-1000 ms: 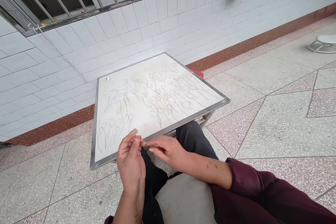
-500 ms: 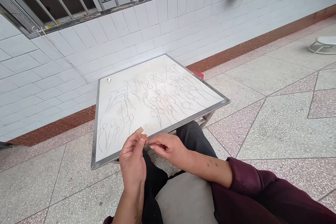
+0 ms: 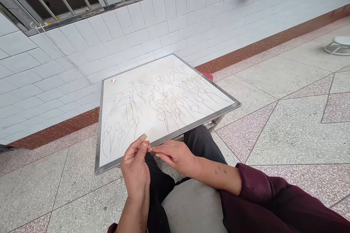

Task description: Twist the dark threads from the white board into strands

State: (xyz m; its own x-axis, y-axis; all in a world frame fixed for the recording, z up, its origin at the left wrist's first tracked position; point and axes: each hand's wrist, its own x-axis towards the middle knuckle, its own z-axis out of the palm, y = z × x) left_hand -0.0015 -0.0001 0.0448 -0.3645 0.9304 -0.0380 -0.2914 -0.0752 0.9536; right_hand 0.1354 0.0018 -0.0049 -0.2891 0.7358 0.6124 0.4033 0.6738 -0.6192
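My left hand (image 3: 137, 165) is closed in a pinch at the table's front edge, on something too small to make out. A tan wrap (image 3: 143, 137), perhaps tape, shows at one of its fingertips. Just to the right, my right hand (image 3: 175, 156) has its fingers stretched toward the left fingertips, thumb a little apart from them; whatever may lie between its fingertips is too small to tell. Beyond both hands, many thin dark looped wires (image 3: 161, 117) lie spread over the white tabletop (image 3: 153, 131).
The square table (image 3: 175, 135) has a grey metal rim and stands by a white tiled wall (image 3: 153, 32). A small white and red item (image 3: 113, 81) sits at its back left. Behind it shows something red (image 3: 207, 75). A white stool (image 3: 339, 45) stands far right.
Both hands have stayed close together. My left hand has shifted slightly left, and the fingers of my right hand look straighter. The view has tilted slightly.
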